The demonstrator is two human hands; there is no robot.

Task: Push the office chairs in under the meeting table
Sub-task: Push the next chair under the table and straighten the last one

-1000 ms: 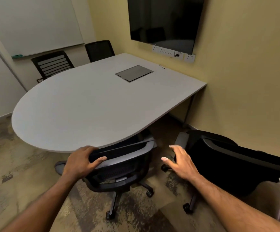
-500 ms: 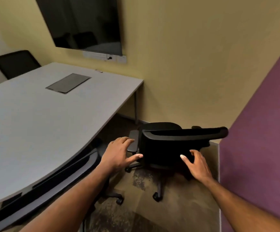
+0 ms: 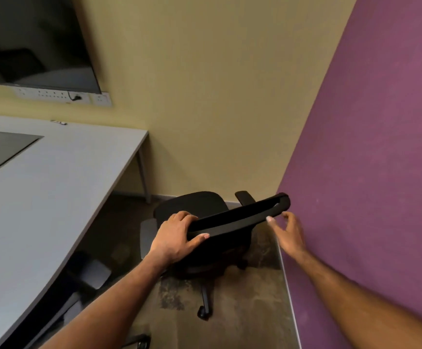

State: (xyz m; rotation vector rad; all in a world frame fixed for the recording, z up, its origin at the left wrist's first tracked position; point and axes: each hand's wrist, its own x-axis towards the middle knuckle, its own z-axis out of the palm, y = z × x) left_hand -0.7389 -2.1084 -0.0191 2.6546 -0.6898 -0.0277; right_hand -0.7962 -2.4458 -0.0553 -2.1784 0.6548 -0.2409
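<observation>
Head view: a black chair [image 3: 205, 210] stands in the corner where the yellow wall [image 3: 205, 96] meets the purple wall [image 3: 368, 172], clear of the tabletop [image 3: 53, 197] and not under it. Its backrest top runs slantwise, the right end almost touching the purple wall. The left hand [image 3: 173, 239] grips the backrest's left end, fingers [image 3: 182, 216] curled over the top and thumb under the near edge. The right hand [image 3: 289, 231] is open, fingers spread, just beside the right end of the backrest; I cannot tell if it touches. One armrest shows beyond the backrest near the wall corner; a caster and a base leg show below on the carpet [image 3: 242, 318]. Between the seat and the tabletop's right edge lies a strip of bare floor, with the table leg [image 3: 143, 177] at its far end. A second chair [image 3: 89, 275] sits tucked under the tabletop's curved near edge. On the yellow wall hang a dark screen [image 3: 33, 41] and a socket strip [image 3: 61, 95].
</observation>
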